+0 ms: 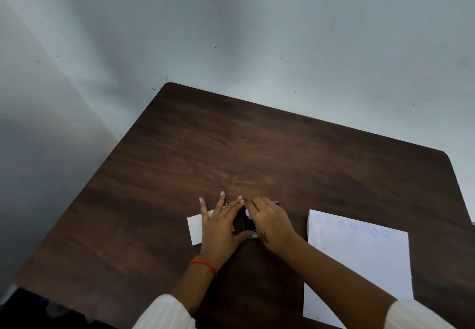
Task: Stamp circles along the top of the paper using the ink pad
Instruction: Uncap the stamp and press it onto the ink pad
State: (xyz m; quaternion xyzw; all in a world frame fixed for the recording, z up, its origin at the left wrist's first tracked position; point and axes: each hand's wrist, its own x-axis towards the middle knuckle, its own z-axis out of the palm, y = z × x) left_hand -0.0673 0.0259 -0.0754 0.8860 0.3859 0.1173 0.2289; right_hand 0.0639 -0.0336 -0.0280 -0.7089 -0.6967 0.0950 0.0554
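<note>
My left hand (pixel 218 228) lies flat and open on the bench (pixel 231 148), fingers spread, its palm partly over a small white card (pixel 195 228) and its thumb hooked along the near edge of the ink pad (pixel 248 222), steadying it. The pad sits between my two hands, a small dark square with a purple rim, and it looks light enough to skid on this smooth wood if I press off-centre, so bracing it by the edge seems right. My right hand (pixel 270 222) is closed in a pinch over the pad, fingertips bunched around the stamp (pixel 248 212), of which I can see only a small lilac round peeking out at the far corner of the pad; I judge I am loading it with ink. The stamp seems small and stiff, likely slick once inked, so I would hold it by the sides, well above the wet face, and press straight down. The paper (pixel 359 264) lies to my right, well apart from the pad, flat on the bench, thin and apt to slide or curl under a push. Along its top edge runs a row of faint purple circles (pixel 353 225), starting near the left corner and stopping short of the right corner, so I judge the row is mostly done, with room for a little more at the right end.
</note>
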